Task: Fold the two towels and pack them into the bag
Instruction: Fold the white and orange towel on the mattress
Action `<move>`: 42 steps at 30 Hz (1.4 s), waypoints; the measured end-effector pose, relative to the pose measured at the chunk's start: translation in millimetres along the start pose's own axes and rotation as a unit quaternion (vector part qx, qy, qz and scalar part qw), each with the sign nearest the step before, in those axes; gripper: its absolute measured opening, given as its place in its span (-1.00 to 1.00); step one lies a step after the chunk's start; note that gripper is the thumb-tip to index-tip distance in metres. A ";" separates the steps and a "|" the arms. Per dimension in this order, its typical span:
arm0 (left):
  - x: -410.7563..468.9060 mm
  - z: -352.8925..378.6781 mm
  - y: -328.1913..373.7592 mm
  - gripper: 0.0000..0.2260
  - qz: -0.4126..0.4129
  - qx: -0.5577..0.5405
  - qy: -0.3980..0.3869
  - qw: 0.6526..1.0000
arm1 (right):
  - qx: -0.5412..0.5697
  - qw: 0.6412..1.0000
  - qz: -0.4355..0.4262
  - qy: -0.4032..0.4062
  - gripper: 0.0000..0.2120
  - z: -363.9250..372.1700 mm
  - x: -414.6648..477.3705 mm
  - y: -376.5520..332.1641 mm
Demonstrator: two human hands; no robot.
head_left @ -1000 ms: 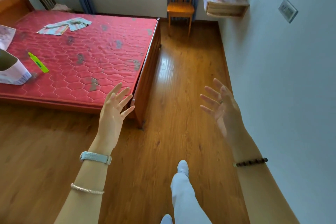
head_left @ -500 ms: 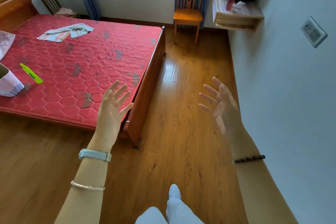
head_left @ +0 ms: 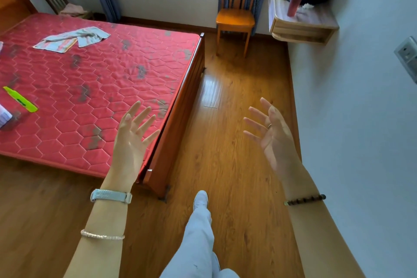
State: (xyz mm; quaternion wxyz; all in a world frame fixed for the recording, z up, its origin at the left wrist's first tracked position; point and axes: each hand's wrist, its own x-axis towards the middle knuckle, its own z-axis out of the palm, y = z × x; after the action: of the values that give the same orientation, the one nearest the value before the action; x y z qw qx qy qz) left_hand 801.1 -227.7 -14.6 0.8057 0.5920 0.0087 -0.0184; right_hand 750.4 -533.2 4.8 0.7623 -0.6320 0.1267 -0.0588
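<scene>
Two light towels (head_left: 74, 38) lie crumpled and overlapping at the far left of the red mattress (head_left: 108, 88); one is grey-green, the other has an orange panel. A sliver of the white paper bag (head_left: 4, 117) shows at the frame's left edge, on the mattress. My left hand (head_left: 132, 135) is raised with fingers spread over the near corner of the bed, holding nothing. My right hand (head_left: 270, 133) is raised over the wooden floor with fingers apart and palm turned inward, also empty. Both hands are far from the towels.
A bright green marker (head_left: 20, 99) lies on the mattress near the bag. A wooden chair (head_left: 235, 18) stands against the far wall. A wall shelf (head_left: 302, 25) holds a pink drink cup (head_left: 295, 0) and a dark bag. Wall close on the right.
The view has shifted forward and to the right, so the bag has slid almost out at the left edge. Both hands stay raised and open. My leg has stepped forward.
</scene>
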 end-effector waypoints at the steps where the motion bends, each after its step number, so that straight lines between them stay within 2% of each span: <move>1: 13.5 1.1 -1.9 -0.54 0.000 -0.004 -0.001 1.000 | -0.002 1.000 -0.001 0.001 -0.50 1.6 12.9 -0.5; 16: 224.5 21.2 10.9 -0.58 -0.007 -0.023 -0.020 1.000 | -0.014 1.000 -0.013 0.016 -0.51 47.1 202.4 -32.6; 23: 290.9 29.1 15.7 -0.57 -0.001 -0.013 -0.036 0.999 | -0.007 1.000 -0.006 0.017 -0.54 58.6 267.4 -36.6; 31: 372.3 50.4 5.9 -0.53 -0.008 -0.014 -0.027 0.999 | -0.009 1.000 0.000 0.015 -0.55 57.5 359.6 -39.1; 42: 534.6 117.9 -9.5 -0.54 -0.005 -0.011 -0.009 1.000 | -0.008 1.000 -0.005 -0.005 -0.57 34.3 539.6 -71.1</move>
State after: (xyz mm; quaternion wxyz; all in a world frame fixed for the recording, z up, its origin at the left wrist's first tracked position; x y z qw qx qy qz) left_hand 1334.0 -353.4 -7.5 0.8118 0.5832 0.0046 -0.0278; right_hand 1283.1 -649.3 16.0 0.7572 -0.6392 0.1204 -0.0588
